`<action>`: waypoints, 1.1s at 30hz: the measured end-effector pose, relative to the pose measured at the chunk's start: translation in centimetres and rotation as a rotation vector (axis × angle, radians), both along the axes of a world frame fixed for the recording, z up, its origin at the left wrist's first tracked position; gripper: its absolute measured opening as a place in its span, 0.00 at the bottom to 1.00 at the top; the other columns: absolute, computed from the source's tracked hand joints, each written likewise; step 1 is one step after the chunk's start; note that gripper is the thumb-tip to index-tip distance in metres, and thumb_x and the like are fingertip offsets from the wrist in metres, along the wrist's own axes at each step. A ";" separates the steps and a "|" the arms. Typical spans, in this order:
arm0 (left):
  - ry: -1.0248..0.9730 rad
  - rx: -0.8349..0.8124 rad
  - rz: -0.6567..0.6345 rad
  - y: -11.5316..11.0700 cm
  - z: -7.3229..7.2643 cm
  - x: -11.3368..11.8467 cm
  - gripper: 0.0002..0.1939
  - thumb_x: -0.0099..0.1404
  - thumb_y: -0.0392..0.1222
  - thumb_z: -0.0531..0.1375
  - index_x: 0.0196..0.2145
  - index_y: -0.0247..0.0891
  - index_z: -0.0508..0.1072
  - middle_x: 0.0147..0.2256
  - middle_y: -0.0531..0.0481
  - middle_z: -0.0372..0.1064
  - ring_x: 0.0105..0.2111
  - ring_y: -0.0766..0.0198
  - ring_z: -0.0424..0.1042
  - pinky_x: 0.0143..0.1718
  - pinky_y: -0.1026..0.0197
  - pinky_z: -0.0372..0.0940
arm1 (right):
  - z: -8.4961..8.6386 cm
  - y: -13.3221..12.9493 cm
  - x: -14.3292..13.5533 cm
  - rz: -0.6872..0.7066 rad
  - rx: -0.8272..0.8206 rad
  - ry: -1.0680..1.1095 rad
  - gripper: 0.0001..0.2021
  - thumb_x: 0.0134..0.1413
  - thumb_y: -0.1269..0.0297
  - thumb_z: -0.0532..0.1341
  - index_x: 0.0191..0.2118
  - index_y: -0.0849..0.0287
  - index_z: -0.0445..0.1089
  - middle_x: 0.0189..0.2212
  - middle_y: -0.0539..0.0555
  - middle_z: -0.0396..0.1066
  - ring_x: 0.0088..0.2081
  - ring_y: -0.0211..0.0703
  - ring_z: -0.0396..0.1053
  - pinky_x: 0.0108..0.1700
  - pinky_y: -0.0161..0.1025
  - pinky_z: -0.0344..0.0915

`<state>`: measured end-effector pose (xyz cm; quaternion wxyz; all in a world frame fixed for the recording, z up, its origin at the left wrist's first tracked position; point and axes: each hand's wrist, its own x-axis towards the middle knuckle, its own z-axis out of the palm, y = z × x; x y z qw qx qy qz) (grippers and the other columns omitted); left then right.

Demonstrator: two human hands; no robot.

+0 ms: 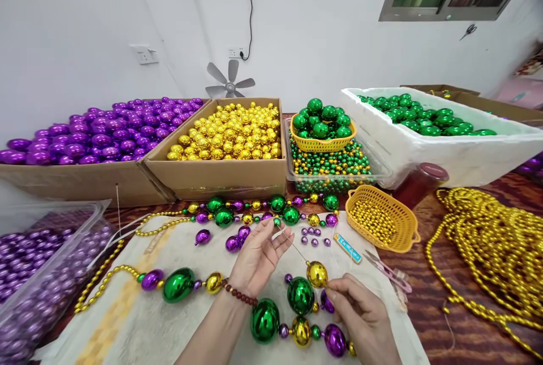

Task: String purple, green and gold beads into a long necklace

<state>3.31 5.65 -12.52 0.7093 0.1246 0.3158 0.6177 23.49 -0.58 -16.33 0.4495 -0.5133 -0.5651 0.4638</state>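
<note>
My left hand (pixel 258 257), with a brown bead bracelet at the wrist, pinches a small green bead (pixel 277 222) between thumb and finger. A thin string or needle runs from there down to a large gold bead (pixel 317 274). My right hand (pixel 360 311) has thumb and forefinger closed at the lower edge of that gold bead. Beneath both hands, a strand of purple, gold and green beads (pixel 178 284) lies on a pale cloth (pixel 139 320). A large green bead (pixel 301 295) sits just left of my right fingertips.
Boxes of purple (pixel 85 175) and gold beads (pixel 220 175) stand behind, beside a white foam box (pixel 458 155). Right of the cloth are a yellow basket (pixel 413 235), pink-handled snips (pixel 394 277) and gold bead strings (pixel 487 252). A clear bin (pixel 63 240) stands left.
</note>
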 end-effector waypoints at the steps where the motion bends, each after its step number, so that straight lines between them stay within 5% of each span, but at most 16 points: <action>1: 0.005 0.002 0.005 0.0 0.0 0.0 0.09 0.60 0.37 0.64 0.39 0.36 0.70 0.37 0.47 0.74 0.38 0.60 0.76 0.49 0.53 0.68 | 0.0 0.0 0.0 -0.005 -0.012 0.002 0.14 0.57 0.54 0.59 0.30 0.59 0.73 0.23 0.49 0.59 0.22 0.36 0.61 0.19 0.29 0.55; 12: 0.183 0.058 0.099 -0.2 -0.3 0.8 0.14 0.57 0.38 0.66 0.41 0.39 0.69 0.36 0.50 0.71 0.37 0.60 0.76 0.47 0.52 0.67 | -0.5 -0.3 -0.7 -0.049 -0.113 0.058 0.14 0.55 0.52 0.60 0.30 0.59 0.71 0.22 0.50 0.64 0.21 0.36 0.63 0.19 0.30 0.58; 18: 0.723 0.178 -0.112 -2.1 -0.2 1.9 0.19 0.57 0.40 0.65 0.47 0.41 0.72 0.42 0.46 0.71 0.38 0.60 0.71 0.41 0.60 0.65 | -1.7 1.2 -0.9 -0.026 -0.243 0.210 0.16 0.54 0.51 0.62 0.36 0.61 0.70 0.19 0.49 0.66 0.21 0.36 0.62 0.23 0.30 0.60; 21: 1.058 0.221 -0.015 -2.5 -0.1 -1.3 0.12 0.60 0.40 0.62 0.43 0.42 0.76 0.42 0.46 0.72 0.42 0.58 0.68 0.45 0.61 0.62 | -1.7 1.9 -0.5 -0.050 -0.251 0.260 0.15 0.54 0.52 0.63 0.36 0.61 0.69 0.18 0.48 0.67 0.20 0.34 0.61 0.24 0.30 0.59; 24: 1.364 0.207 0.189 -2.2 -0.1 -7.0 0.09 0.54 0.35 0.66 0.34 0.43 0.77 0.37 0.48 0.71 0.45 0.55 0.65 0.51 0.61 0.56 | -1.7 1.9 0.0 -0.056 -0.246 0.282 0.14 0.55 0.54 0.63 0.35 0.61 0.69 0.19 0.48 0.67 0.20 0.34 0.61 0.24 0.30 0.58; 28: 1.502 0.064 0.356 -1.6 -0.2 -14.0 0.09 0.51 0.31 0.65 0.31 0.42 0.73 0.35 0.48 0.68 0.50 0.50 0.61 0.54 0.57 0.52 | -2.0 1.5 0.4 -0.047 -0.253 0.289 0.14 0.54 0.54 0.64 0.34 0.61 0.69 0.18 0.48 0.66 0.21 0.34 0.61 0.24 0.30 0.58; 31: 1.576 -0.023 0.320 -1.3 -0.8 -17.0 0.09 0.50 0.32 0.65 0.30 0.41 0.70 0.36 0.45 0.67 0.51 0.44 0.61 0.51 0.53 0.54 | -2.1 1.4 0.1 -0.042 -0.257 0.287 0.15 0.53 0.52 0.64 0.35 0.61 0.69 0.18 0.48 0.66 0.21 0.34 0.60 0.24 0.30 0.58; 33: 1.731 -0.070 0.175 -1.0 -1.5 -17.9 0.09 0.51 0.35 0.64 0.31 0.40 0.69 0.37 0.42 0.68 0.48 0.41 0.64 0.48 0.50 0.55 | -2.1 1.5 -0.1 -0.033 -0.265 0.280 0.15 0.53 0.52 0.64 0.35 0.61 0.69 0.18 0.48 0.66 0.21 0.35 0.60 0.24 0.30 0.58</action>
